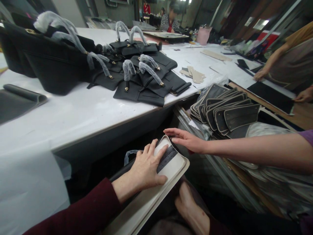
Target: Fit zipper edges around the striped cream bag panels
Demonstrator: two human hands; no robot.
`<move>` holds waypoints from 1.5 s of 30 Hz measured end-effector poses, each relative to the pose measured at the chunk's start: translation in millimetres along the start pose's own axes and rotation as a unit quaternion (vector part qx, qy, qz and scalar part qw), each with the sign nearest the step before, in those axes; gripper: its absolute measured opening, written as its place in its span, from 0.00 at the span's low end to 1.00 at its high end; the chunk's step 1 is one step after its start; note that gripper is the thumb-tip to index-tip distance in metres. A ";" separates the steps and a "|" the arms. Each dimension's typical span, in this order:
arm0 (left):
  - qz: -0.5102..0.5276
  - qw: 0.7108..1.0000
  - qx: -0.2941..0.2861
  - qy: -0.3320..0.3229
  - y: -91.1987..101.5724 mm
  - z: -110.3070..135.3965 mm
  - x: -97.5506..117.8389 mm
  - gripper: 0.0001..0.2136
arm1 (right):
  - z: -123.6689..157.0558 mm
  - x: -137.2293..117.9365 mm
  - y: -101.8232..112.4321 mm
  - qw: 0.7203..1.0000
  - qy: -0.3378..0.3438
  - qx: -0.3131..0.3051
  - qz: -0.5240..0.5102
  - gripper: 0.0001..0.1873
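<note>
Because the pale panel (151, 194) hides its fingers, you cannot tell whether your right hand (188, 199), just below the panel's right edge, is clenched or grasping. Your left hand (146, 166) lies flat on top of the panel, fingers spread wide and thumb apart, closed around nothing; one fingertip is at the dark strip (168, 159) crossing the panel. At the panel's far end, a co-worker's hand (187, 141) comes in from the right, fingers extended at the rim; contact is hard to judge. A plastic-wrapped loop (130, 155) sticks out left of the panel. Beyond it you have a dark gap, then the white surface's (66, 120) near edge. Right of the panel's far end lie overlapping dark pieces (234, 112) with pale edges. Farther beyond the panel, black bags (137, 94) rest on the surface, set back from that edge; any marking on their gold-coloured fittings (126, 88) is too small to read.
</note>
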State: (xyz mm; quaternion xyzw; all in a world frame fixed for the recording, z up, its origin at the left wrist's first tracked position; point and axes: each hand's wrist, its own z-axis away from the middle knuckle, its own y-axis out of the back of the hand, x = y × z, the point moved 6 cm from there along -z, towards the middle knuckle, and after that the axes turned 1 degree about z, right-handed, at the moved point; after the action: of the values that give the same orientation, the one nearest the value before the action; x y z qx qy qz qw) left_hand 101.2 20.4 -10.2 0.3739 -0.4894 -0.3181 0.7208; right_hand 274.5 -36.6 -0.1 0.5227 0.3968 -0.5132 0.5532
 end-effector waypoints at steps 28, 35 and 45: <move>0.067 0.998 -0.016 0.008 7.9 -3.1 -5.8 0.52 | 86.2 -21.8 -75.3 0.764 0.262 -0.264 0.527 0.21; 0.237 0.969 0.029 0.057 39.7 16.7 -53.0 0.44 | 91.7 -35.0 -67.8 0.781 0.244 -0.242 0.522 0.23; 0.204 0.963 0.093 0.151 46.4 80.0 -69.0 0.19 | 81.3 -40.7 -30.3 0.854 0.195 -0.163 0.455 0.26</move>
State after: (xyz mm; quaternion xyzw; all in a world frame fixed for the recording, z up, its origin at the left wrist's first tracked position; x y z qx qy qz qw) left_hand 8.0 83.1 16.3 0.3752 -0.4683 -0.0571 0.7980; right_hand 230.3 -108.3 45.8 0.6366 0.2926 -0.0199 0.7133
